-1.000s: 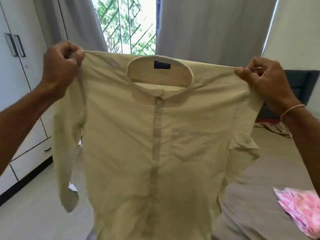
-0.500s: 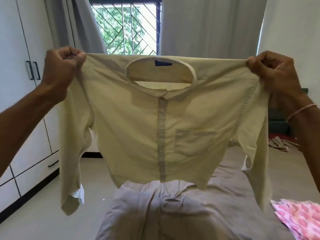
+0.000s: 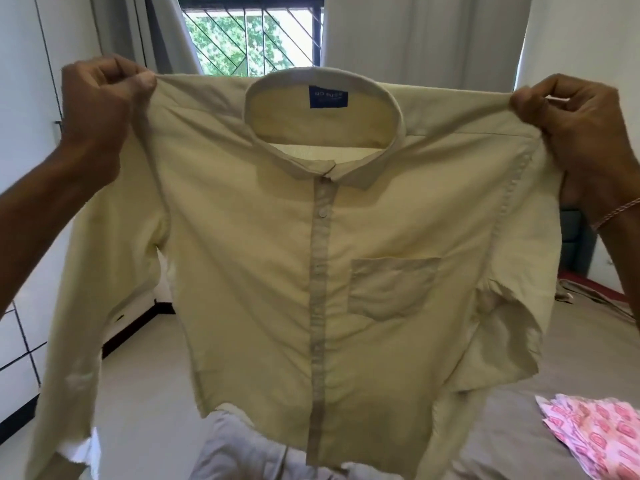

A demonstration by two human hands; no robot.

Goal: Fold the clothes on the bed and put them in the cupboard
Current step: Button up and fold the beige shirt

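Note:
A pale yellow long-sleeved shirt (image 3: 263, 258) hangs spread out in front of me, buttoned, with a chest pocket and a blue label inside the collar. My left hand (image 3: 98, 98) pinches its left shoulder and my right hand (image 3: 581, 112) pinches its right shoulder, both at the same height. The sleeves dangle at either side. Under the hem lies a light grey garment (image 3: 242, 448) on the bed (image 3: 512, 438). The white cupboard (image 3: 24, 98) stands along the left wall, its doors shut.
A pink patterned cloth (image 3: 595, 434) lies on the bed at the lower right. Behind the shirt are a barred window (image 3: 252, 36) and grey curtains. A dark chair (image 3: 575, 240) and crumpled fabric sit at the far right. Bare floor (image 3: 149, 375) runs between bed and cupboard.
The shirt has come closer to the camera and sits a little lower in view. Both hands keep their hold on the shoulders, pulled slightly wider apart.

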